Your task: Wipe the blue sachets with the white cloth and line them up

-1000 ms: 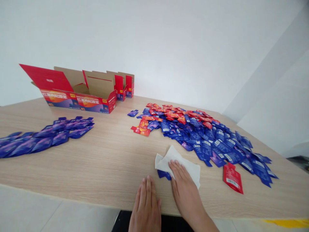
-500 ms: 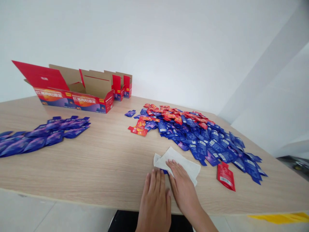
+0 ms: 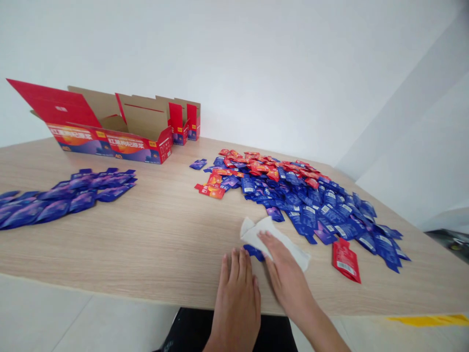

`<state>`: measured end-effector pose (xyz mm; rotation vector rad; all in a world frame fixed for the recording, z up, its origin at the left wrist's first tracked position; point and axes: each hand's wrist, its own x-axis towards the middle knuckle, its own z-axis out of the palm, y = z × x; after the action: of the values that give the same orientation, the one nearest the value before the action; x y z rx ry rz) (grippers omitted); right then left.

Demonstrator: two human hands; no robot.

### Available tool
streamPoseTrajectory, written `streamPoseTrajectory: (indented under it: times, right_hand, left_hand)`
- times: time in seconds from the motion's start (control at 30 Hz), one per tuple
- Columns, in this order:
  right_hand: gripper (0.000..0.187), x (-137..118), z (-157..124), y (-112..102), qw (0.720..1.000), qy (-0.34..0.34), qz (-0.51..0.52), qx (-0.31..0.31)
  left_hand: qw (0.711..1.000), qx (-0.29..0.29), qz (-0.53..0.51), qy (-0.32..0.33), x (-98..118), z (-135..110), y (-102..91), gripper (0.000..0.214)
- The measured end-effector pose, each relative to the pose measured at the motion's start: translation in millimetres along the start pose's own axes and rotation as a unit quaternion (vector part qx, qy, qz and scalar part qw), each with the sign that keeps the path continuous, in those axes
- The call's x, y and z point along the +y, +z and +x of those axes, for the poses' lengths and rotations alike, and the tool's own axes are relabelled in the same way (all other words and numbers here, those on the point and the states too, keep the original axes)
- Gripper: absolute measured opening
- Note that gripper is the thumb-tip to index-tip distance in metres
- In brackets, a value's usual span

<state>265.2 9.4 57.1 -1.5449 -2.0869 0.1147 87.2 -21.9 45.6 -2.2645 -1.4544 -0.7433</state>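
Right hand | flat on white wipe | long axis slants toward front right

Sachet heap right on table; sachet row left; open cartons behind; tissue before heap.

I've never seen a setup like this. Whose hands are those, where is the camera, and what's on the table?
No machine here: these are a person's own bare hands, seen from a camera worn on their head, looking forward and down. The right hand lies flat on a crumpled white wipe. The left hand rests on the wood-grain table beside a blue sachet poking from under the wipe. Further off lie a heap of blue and red sachets, a row of purple sachets, and open red cartons.
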Motion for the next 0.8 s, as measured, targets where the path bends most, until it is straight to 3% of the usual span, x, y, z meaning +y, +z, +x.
streamPoseTrajectory:
  times: [0.07,0.1,0.23,0.3,0.47,0.53,0.67,0.73,0.8]
  right_hand:
    - [0.045,-8,-3,4,0.998,-0.054,0.017,-0.039]
    - [0.044,-3,-4,3,0.998,-0.050,0.011,-0.039]
    - [0.049,29,-7,-10,0.993,0.091,-0.061,0.045]
    - [0.050,24,-4,-9,0.990,0.108,-0.070,0.057]
    - [0.047,-20,3,7,0.998,-0.051,0.013,-0.040]
    - [0.046,-6,0,2,0.999,-0.020,-0.001,-0.029]
    - [0.051,43,-12,-16,0.989,0.126,-0.065,0.051]
    - [0.051,38,-14,-13,0.988,0.131,-0.056,0.065]
    - [0.048,14,-13,-2,0.995,0.079,-0.019,0.055]
  left_hand:
    - [1.000,-0.016,-0.006,0.003,-2,0,-1.7,0.048]
    - [1.000,-0.022,-0.009,0.002,-2,0,-2.0,0.048]
    - [1.000,-0.019,-0.009,-0.001,-3,-2,0.9,0.050]
    - [1.000,-0.016,-0.006,-0.007,-2,-3,3.0,0.050]
    - [0.999,-0.035,-0.015,0.015,-4,-5,3.9,0.048]
    - [0.999,-0.033,-0.021,0.013,-6,-5,3.9,0.049]
    - [1.000,-0.007,-0.020,0.002,-6,-5,5.5,0.050]
    - [1.000,0.006,-0.015,0.000,-4,-4,5.8,0.049]
    - [1.000,0.013,-0.010,0.007,-4,-2,5.3,0.047]
